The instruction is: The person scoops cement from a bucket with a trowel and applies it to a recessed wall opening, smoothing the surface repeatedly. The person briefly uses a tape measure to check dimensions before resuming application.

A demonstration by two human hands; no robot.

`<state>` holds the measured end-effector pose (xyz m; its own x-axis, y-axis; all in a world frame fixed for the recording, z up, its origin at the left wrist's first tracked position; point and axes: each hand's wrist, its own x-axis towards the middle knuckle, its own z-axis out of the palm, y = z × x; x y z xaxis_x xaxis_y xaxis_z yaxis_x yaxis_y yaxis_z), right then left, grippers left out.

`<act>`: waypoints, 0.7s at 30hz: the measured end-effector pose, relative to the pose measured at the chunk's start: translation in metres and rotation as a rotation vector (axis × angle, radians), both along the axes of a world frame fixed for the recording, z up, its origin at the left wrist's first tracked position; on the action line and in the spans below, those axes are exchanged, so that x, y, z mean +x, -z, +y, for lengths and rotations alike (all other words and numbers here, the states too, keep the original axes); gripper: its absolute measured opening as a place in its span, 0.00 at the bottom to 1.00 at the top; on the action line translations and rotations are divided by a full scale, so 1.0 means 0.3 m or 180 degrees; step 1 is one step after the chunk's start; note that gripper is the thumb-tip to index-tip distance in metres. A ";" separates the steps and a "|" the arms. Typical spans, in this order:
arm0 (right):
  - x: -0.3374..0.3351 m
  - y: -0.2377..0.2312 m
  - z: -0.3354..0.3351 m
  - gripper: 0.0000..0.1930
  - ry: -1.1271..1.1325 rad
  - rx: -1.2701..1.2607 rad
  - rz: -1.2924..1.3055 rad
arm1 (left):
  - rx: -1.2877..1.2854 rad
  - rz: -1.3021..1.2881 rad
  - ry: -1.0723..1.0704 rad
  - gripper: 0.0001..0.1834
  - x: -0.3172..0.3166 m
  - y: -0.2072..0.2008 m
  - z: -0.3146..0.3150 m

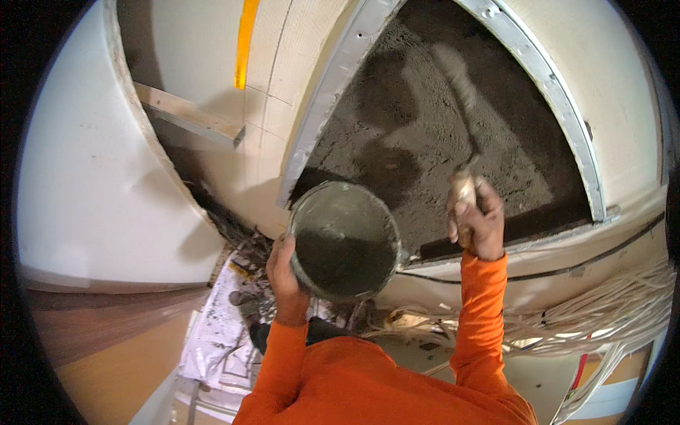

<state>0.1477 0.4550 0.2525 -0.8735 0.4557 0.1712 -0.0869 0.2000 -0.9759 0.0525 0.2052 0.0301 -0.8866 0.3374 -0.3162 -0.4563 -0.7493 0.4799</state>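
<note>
My left hand [284,273] grips the left side of a round bucket [394,244], whose inside is coated with grey mortar [343,244]. The bucket tilts so that its mouth faces me. Closed around the light handle of a trowel [464,191] is my right hand [482,221]. The trowel's blade, blurred by motion, points away from me against a rough grey mortar surface [510,152]. That surface has smoother and darker damp patches, and fills the opening between two pale metal profiles. My left fingers are partly hidden behind the bucket.
Pale metal profiles [340,78] border the grey surface on both sides. A bundle of white cables [602,304] spreads at the right, below a black cable [524,278]. A white curved panel [92,163] stands left. A wooden batten [188,113] juts out. Debris lies on a white sheet [212,340].
</note>
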 end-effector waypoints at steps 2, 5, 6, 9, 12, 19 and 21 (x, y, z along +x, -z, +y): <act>-0.086 -0.055 0.105 0.19 -0.0326 -0.0072 0.0224 | -0.0161 0.0013 -0.0131 0.16 0.054 0.001 0.017; -0.154 -0.020 0.293 0.24 -0.1223 -0.1370 0.0663 | -0.0534 0.0225 -0.0387 0.15 0.121 0.084 0.043; -0.169 0.021 0.335 0.27 -0.1431 -0.1630 0.0708 | -0.0375 -0.0022 -0.0467 0.15 0.141 0.139 0.048; -0.226 0.098 0.317 0.25 -0.2307 -0.2807 0.1041 | -0.0267 -0.0376 -0.0510 0.15 0.168 0.226 0.041; -0.266 0.135 0.319 0.25 -0.2544 -0.2929 0.1244 | -0.0225 -0.0327 -0.0513 0.15 0.171 0.221 -0.006; -0.205 0.150 0.324 0.29 -0.2886 -0.2941 0.1582 | -0.1257 0.0051 -0.0632 0.20 0.186 0.277 -0.187; -0.138 0.154 0.331 0.24 -0.2596 -0.2984 0.1686 | -0.1492 0.0098 -0.0705 0.21 0.188 0.286 -0.241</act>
